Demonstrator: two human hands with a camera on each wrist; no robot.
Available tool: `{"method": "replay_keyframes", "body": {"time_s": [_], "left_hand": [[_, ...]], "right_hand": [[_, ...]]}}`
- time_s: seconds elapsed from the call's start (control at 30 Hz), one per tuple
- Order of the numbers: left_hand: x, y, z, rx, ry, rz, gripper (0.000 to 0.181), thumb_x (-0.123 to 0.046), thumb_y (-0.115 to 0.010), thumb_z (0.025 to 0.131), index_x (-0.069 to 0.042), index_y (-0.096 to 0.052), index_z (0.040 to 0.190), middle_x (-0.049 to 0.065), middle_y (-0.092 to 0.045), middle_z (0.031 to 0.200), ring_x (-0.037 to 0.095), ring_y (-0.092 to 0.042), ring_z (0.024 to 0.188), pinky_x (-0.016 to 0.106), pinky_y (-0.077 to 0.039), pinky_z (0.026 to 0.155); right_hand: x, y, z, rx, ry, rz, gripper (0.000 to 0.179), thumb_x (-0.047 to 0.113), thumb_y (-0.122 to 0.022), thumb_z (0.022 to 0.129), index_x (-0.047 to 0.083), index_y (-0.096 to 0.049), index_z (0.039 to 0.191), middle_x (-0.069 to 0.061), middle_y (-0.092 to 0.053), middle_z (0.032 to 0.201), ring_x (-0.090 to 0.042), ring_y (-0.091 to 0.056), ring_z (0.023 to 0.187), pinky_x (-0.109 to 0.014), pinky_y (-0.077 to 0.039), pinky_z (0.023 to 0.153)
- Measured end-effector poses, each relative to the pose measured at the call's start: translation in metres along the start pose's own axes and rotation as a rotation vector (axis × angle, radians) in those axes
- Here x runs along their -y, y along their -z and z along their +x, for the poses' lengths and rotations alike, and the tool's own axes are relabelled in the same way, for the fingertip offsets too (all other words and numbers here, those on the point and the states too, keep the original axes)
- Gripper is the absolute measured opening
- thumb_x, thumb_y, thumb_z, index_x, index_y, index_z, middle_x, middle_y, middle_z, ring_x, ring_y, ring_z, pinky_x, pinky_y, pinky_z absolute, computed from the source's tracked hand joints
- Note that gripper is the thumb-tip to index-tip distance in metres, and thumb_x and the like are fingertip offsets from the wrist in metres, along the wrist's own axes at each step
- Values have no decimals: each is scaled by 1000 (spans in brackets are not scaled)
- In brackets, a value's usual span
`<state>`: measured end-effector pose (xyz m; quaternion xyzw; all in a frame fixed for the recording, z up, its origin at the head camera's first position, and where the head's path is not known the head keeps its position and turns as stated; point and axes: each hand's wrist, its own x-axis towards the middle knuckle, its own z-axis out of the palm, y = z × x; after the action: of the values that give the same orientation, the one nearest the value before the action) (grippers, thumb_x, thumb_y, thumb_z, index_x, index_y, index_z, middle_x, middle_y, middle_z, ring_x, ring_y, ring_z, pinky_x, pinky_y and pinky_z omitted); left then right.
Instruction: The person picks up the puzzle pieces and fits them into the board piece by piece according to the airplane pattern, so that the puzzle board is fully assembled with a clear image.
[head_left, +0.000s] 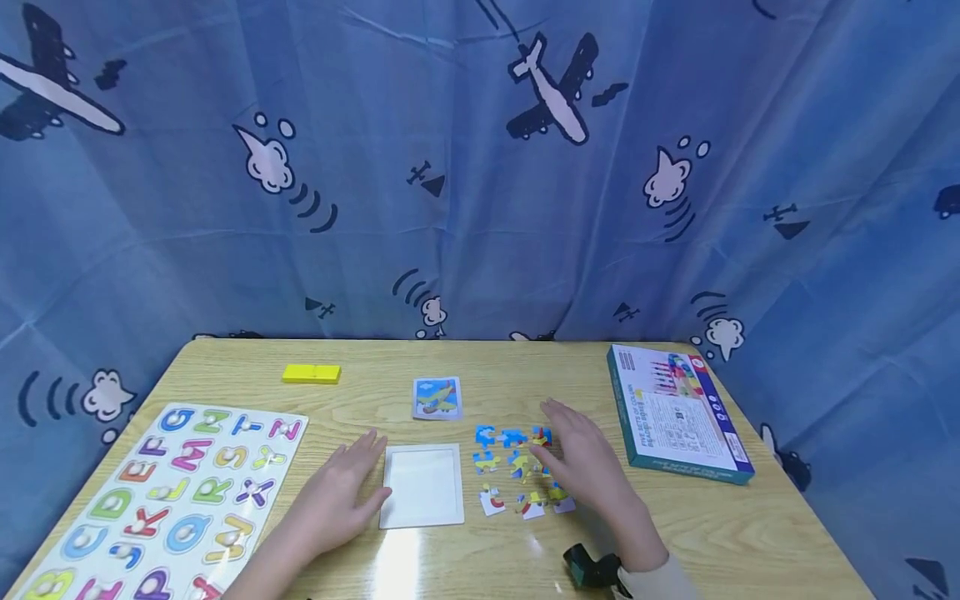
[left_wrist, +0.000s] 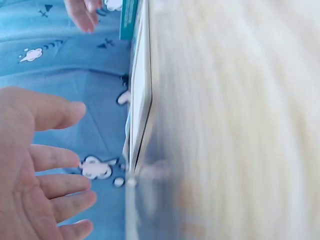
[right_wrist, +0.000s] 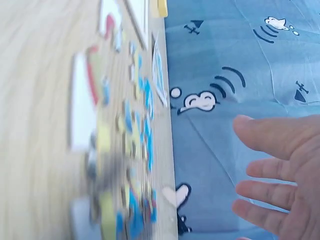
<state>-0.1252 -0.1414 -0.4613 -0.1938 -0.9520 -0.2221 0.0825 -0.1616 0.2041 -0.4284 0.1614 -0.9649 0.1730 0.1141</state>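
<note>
A white square puzzle frame [head_left: 423,486] lies bare on the table, with my left hand [head_left: 341,490] at its left edge, fingers extended and nothing in them. To its right, several loose jigsaw pieces [head_left: 492,502] in blue, yellow and red are spread in rough rows. My right hand [head_left: 581,458] hovers over the right side of these pieces, fingers straight, and hides some of them. Behind the frame lies a small picture card [head_left: 437,398] with a yellow airplane. Both wrist views show the left palm [left_wrist: 25,185] and right palm [right_wrist: 305,175] with spread fingers, holding nothing.
A white alphabet board [head_left: 258,457] with knobbed letters covers the table's left side. At the back left sits a yellow block [head_left: 311,374]. A boxed bead set [head_left: 678,414] lies at the right. Behind the table [head_left: 720,533] hangs a blue airplane-print curtain [head_left: 450,208].
</note>
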Motion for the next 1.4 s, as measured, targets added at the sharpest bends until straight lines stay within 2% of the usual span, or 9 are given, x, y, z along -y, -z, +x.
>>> {"method": "replay_keyframes", "body": {"time_s": [0.13,0.23,0.43,0.57,0.7,0.87,1.07,1.4], "left_hand": [[-3,-11,-1,63,69,-118,59,-25,-69,85,-5,-50,137,14,-46,144,33,-45,131,48,-37,110],[-2,-15,0,80,96,-184,58,-21,-69,84,-4,-50,136,13,-47,143,30,-46,131,45,-37,111],[5,-19,0,86,110,-265,56,-13,-69,83,0,-50,135,14,-48,142,31,-45,131,45,-36,111],[10,-20,-2,111,92,-269,55,-13,-68,84,0,-51,134,13,-46,144,30,-43,134,46,-33,112],[14,-22,-2,144,70,-272,54,-17,-66,85,-2,-51,135,10,-42,147,29,-39,136,46,-32,113],[18,-23,-3,144,66,-294,53,-18,-67,85,-3,-52,134,8,-42,148,28,-39,136,46,-33,112],[19,-24,-3,151,85,-310,53,-18,-67,85,-4,-53,134,6,-42,148,27,-38,137,46,-33,112],[19,-24,-2,157,84,-307,53,-18,-67,85,-4,-53,134,6,-42,148,26,-38,137,46,-33,112]], "right_hand": [[11,-8,11,59,-8,103,59,29,-70,86,4,-50,135,-14,-52,139,-33,-48,128,-50,-45,103],[18,-12,19,105,-37,169,54,26,-69,87,6,-52,134,-12,-53,137,-32,-48,128,-49,-45,103],[25,-25,39,180,-60,276,41,20,-66,89,7,-59,127,-10,-59,130,-31,-51,125,-49,-45,103],[27,-35,48,225,-63,307,35,15,-64,90,6,-61,124,-10,-61,126,-29,-55,120,-46,-48,100],[27,-43,53,244,-71,300,33,9,-62,90,4,-62,122,-10,-62,122,-27,-60,113,-44,-51,96],[28,-52,55,256,-108,271,30,9,-63,90,5,-64,120,-9,-63,118,-26,-60,111,-43,-51,96],[26,-59,55,250,-113,203,27,8,-64,87,6,-67,114,-9,-61,116,-27,-56,114,-44,-48,100],[27,-63,52,229,-134,192,23,8,-66,85,8,-67,109,-8,-60,115,-25,-53,113,-44,-47,100]]}}
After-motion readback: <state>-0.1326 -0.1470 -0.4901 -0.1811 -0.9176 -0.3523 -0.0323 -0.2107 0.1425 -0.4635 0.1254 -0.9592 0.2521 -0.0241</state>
